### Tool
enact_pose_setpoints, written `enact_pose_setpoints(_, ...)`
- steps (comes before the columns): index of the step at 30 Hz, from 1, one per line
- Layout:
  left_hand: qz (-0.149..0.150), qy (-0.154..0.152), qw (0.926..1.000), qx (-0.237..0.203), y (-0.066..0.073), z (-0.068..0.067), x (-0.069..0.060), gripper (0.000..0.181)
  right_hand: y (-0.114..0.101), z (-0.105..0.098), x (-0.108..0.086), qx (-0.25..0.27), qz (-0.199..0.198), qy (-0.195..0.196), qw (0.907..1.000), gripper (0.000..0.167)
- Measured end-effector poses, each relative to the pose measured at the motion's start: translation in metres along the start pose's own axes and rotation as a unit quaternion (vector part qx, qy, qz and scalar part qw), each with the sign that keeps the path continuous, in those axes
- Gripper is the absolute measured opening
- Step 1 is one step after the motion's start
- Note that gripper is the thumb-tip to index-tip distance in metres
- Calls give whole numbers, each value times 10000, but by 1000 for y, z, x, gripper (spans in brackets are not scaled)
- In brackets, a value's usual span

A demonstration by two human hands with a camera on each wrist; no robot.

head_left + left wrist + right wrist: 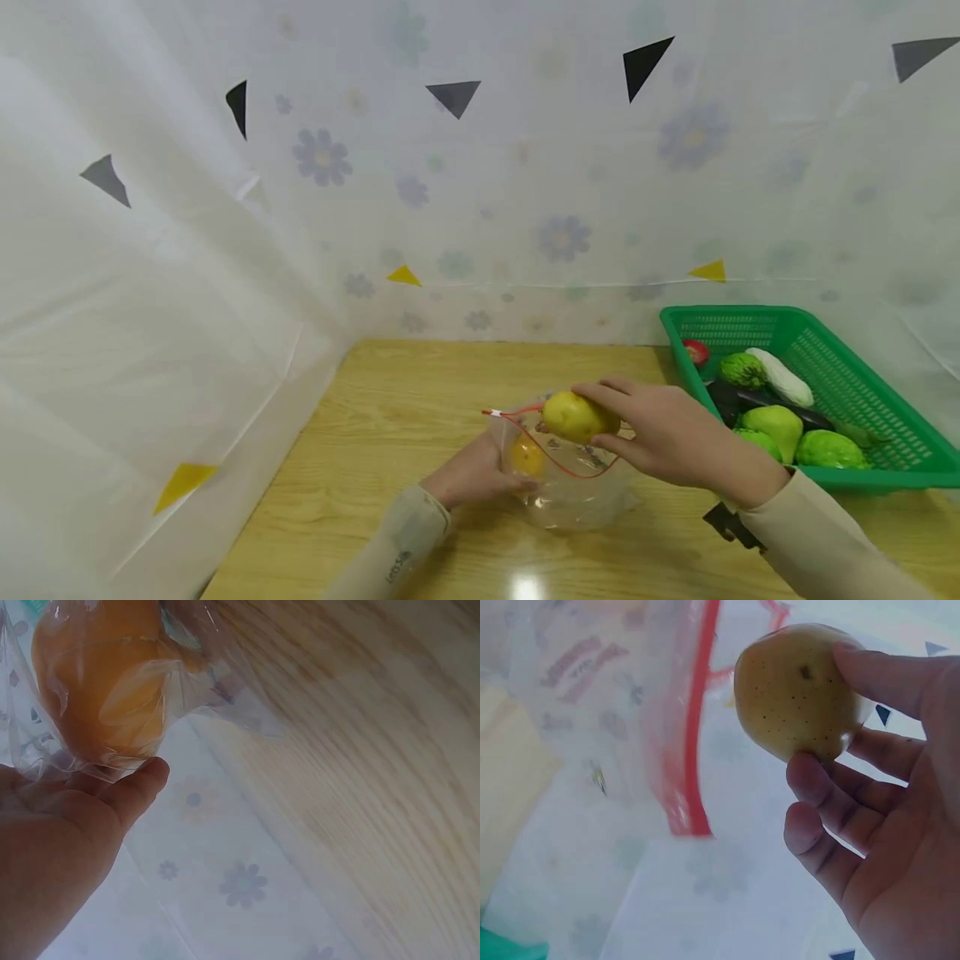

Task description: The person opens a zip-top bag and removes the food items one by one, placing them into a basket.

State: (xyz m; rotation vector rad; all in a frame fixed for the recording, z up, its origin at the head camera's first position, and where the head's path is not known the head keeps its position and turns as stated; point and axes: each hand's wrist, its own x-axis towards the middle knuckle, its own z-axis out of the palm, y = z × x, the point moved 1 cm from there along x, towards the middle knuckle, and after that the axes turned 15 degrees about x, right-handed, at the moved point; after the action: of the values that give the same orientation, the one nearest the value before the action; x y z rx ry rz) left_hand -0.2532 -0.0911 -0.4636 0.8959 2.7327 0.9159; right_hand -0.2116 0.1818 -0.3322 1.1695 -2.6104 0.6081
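A clear zip bag (577, 504) with a red zip edge and a small slider stands on the wooden table, its mouth open. My left hand (483, 471) grips the bag's left side, thumb in front and the other fingers partly hidden behind the plastic. Inside the bag, near that hand, is a round orange-coloured item (105, 682), whose kind the plastic blurs. At the mouth of the bag, my right hand (675, 433) holds a yellow, speckled potato (799, 694) between thumb and fingers. In the right wrist view the potato is beside the red zip edge (694, 750).
To the right stands a green basket (892, 400) with vegetables: a red item (696, 353), a white gourd (780, 377), dark eggplants (772, 407) and several green ones. A pale flowered sheet (487, 200) hangs behind and to the left of the table (390, 392).
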Motion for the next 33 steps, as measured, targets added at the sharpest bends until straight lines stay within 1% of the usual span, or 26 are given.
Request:
enact_pose_setpoints(2,-34,-43,10000,-74,1,1,0,86,2,-9,-5,-101,15,256,9996,66)
enact_pose_setpoints(4,-143,-42,9999,3,1,1,-1,83,5,-18,-12,-198,138,421,9988,66)
enact_pose_setpoints(6,-115,-68,9999,-22,2,1,-1,92,11,-26,-20,-287,284,518,9978,65)
enact_pose_setpoints(7,-89,-78,9999,-55,2,1,0,92,16,-29,-25,-312,376,552,9973,64)
enact_pose_setpoints(9,-208,-78,9997,26,3,0,-1,90,26,-36,-34,-309,648,547,9959,63)
enact_pose_setpoints(10,-213,-100,9997,-19,3,0,-1,89,32,-38,-39,-309,768,543,9951,63)
enact_pose_setpoints(14,-292,-146,9995,-51,3,0,0,89,62,-45,-58,-288,1306,400,9902,63)
enact_pose_setpoints(16,-327,-140,9994,23,3,0,0,92,78,-47,-66,-280,1598,273,9864,62)
enact_pose_setpoints(21,-541,-160,9984,52,3,1,-3,99,113,-48,-85,-36,2176,50,9760,65)
enact_pose_setpoints(25,-623,-184,9979,42,2,1,-3,99,136,-48,-97,-39,2356,-6,9718,69)
enact_pose_setpoints(29,-522,-179,9985,-6,3,1,-3,95,155,-49,-105,-61,2549,-204,9667,72)
enact_pose_setpoints(33,-454,-157,9988,-44,3,1,-4,92,168,-50,-109,-8,2682,-354,9627,70)
